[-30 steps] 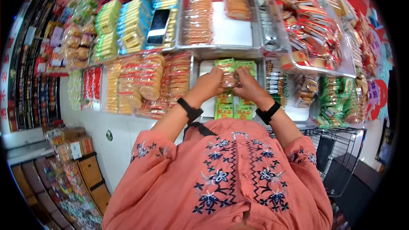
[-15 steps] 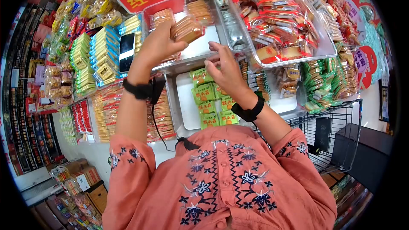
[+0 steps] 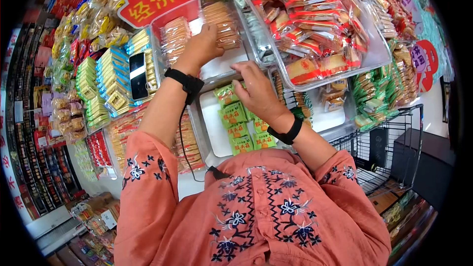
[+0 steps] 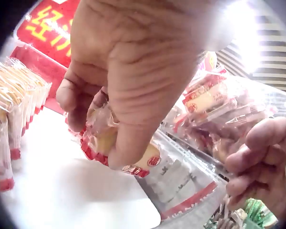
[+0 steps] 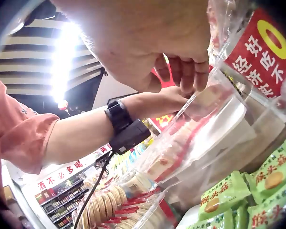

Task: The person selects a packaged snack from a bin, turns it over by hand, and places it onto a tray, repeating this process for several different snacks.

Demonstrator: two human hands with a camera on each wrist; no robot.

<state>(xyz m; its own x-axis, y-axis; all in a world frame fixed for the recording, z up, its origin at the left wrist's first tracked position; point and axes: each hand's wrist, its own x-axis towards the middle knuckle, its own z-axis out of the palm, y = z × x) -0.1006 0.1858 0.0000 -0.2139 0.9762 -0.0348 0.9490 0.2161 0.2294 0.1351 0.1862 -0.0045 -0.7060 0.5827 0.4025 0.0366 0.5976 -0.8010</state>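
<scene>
My left hand (image 3: 201,49) is inside the upper clear tray (image 3: 224,71), at the front of the right-hand row of wrapped biscuits (image 3: 227,32). In the left wrist view its thumb and fingers curl round a clear, red-edged packet of biscuits (image 4: 102,140). A second row of wrapped biscuits (image 3: 176,39) stands at that tray's left side. My right hand (image 3: 257,93) hovers over the lower tray near the upper tray's front edge, fingers loosely bent and holding nothing. Below it lie several green packets (image 3: 232,115) in the lower tray (image 3: 213,138).
A clear bin heaped with red-wrapped snacks (image 3: 315,24) juts out at the right. A phone (image 3: 138,75) lies on blue-wrapped packs (image 3: 114,81) at the left. A wire shopping cart (image 3: 384,143) stands at my right. A cable (image 3: 183,143) hangs from my left wristband.
Both hands were gripping biscuits over the green packets. The left hand then carried biscuits up into the upper tray, to the right-hand row. The right hand let go and stayed near the tray edge.
</scene>
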